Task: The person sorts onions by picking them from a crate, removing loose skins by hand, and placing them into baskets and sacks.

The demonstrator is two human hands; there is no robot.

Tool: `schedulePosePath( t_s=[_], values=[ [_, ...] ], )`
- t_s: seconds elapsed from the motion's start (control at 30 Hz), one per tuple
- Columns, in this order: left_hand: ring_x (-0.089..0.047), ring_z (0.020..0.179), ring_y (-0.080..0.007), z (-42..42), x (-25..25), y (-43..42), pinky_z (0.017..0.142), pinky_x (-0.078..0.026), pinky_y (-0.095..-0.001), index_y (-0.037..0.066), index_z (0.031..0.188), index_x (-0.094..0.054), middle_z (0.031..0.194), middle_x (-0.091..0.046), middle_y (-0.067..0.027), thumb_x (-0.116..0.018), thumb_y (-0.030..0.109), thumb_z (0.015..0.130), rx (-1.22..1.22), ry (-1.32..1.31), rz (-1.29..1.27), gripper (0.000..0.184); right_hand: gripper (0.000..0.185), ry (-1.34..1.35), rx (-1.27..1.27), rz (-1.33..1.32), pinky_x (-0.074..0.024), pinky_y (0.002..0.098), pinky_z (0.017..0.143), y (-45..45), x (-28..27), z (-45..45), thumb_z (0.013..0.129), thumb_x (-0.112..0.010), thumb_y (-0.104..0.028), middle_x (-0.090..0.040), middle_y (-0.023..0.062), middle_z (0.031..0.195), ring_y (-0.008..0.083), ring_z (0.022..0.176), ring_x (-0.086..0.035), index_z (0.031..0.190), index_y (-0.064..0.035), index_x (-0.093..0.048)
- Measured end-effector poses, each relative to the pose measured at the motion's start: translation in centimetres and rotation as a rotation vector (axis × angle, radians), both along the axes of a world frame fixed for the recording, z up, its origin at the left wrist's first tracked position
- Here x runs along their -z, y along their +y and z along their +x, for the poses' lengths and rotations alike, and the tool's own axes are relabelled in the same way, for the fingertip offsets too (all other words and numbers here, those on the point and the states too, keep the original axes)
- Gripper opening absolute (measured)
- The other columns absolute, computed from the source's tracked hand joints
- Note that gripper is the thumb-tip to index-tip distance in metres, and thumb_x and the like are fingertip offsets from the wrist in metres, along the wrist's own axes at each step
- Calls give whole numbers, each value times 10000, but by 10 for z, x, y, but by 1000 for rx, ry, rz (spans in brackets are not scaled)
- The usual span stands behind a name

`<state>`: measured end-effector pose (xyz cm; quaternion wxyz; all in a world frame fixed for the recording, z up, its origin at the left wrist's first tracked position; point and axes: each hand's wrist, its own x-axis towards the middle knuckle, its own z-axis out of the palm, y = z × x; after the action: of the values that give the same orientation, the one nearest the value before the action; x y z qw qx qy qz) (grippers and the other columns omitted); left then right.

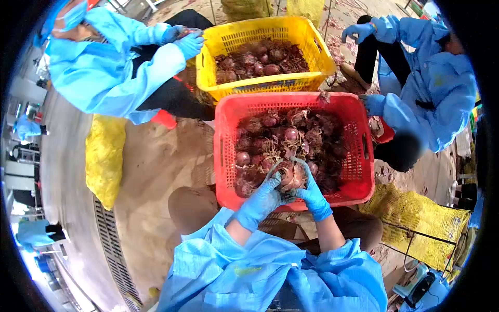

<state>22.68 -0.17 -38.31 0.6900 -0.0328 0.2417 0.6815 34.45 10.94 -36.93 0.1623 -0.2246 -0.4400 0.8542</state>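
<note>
Both my hands wear blue gloves and meet over the near side of a red plastic crate [224, 151]. Between them is a large red onion [292, 176] with dry, papery skin. My left hand [263, 200] cups it from the left, and my right hand [313, 196] wraps round its right side. Some of the fingertips are hidden behind the onion. Inside the crate lie many more red onions [291, 134], with roots and loose skins among them.
A yellow crate [317, 67] of onions stands just beyond the red one. One gloved person [114, 67] sits at left, another [426, 99] at right. A full yellow mesh sack [105, 158] lies on the left floor; yellow netting [421, 218] hangs at right. Onion skins litter the floor.
</note>
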Motion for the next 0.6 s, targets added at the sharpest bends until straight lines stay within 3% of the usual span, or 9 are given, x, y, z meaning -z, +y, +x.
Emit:
schedulePosePath(
  t_s=[0.03,0.13,0.23,0.37,0.47,0.53,0.57,0.6],
  values=[
    [-493,1122,-263,0,-5,-5,900,-442,-425,128,1348,-324,1297,-441,-106,-568,378,853,-53,29,71,605,830,8,-9,11,-352,328,992,-6,-4,-1,630,-655,10,-353,62,1338,189,1217,-360,1361,-90,-274],
    [-484,1142,-247,7,-12,-18,924,-438,-399,101,1350,-310,1279,-451,-99,-591,324,841,-169,85,148,623,866,-28,-77,422,-316,343,1023,-18,-11,-4,622,-713,-34,-348,71,1336,194,1230,-348,1359,-93,-262],
    [-470,1158,-238,7,-31,-26,966,-412,-373,55,1339,-310,1267,-445,-105,-595,241,814,-254,151,254,626,877,80,-82,285,-287,347,1040,-31,-30,-6,611,-733,-37,-336,74,1346,199,1240,-336,1351,-90,-266],
    [-421,1196,-221,5,-49,-33,1005,-370,-356,39,1324,-323,1309,-391,-109,-579,86,749,-336,312,192,630,879,101,-100,481,-253,345,1056,-37,-42,-9,608,-751,-42,-323,82,1359,201,1262,-305,1340,-83,-267],
    [-376,1229,-217,-2,-52,-44,1035,-320,-342,41,1347,-286,1335,-361,-97,-647,65,713,-373,920,214,729,949,165,-151,513,-197,346,1074,-45,-50,-9,613,-757,-80,-228,89,1415,206,1311,-218,1381,-77,-198],
    [-369,1234,-215,-6,-59,-48,1032,-325,-339,39,1352,-275,1348,-346,-96,-662,82,714,-390,1064,201,748,1026,213,-229,419,-137,348,1090,-48,-58,-10,618,-761,-146,-133,85,1464,208,1352,-124,1416,-69,-119],
    [-362,1239,-213,-6,-63,-50,1028,-331,-336,38,1358,-265,1360,-330,-95,-677,99,714,-415,1204,179,767,1026,212,-228,419,-137,348,1090,-53,-63,-10,618,-761,-146,-133,85,1464,208,1352,-124,1416,-69,-119],
    [-316,1276,-237,-5,-72,-53,1056,-279,-354,26,1371,-243,1390,-290,-118,-698,156,716,-376,1170,195,808,1008,193,-160,319,-143,351,1090,-60,-69,-13,628,-752,-166,-139,83,1463,209,1350,-134,1414,-69,-128]
  ],
)
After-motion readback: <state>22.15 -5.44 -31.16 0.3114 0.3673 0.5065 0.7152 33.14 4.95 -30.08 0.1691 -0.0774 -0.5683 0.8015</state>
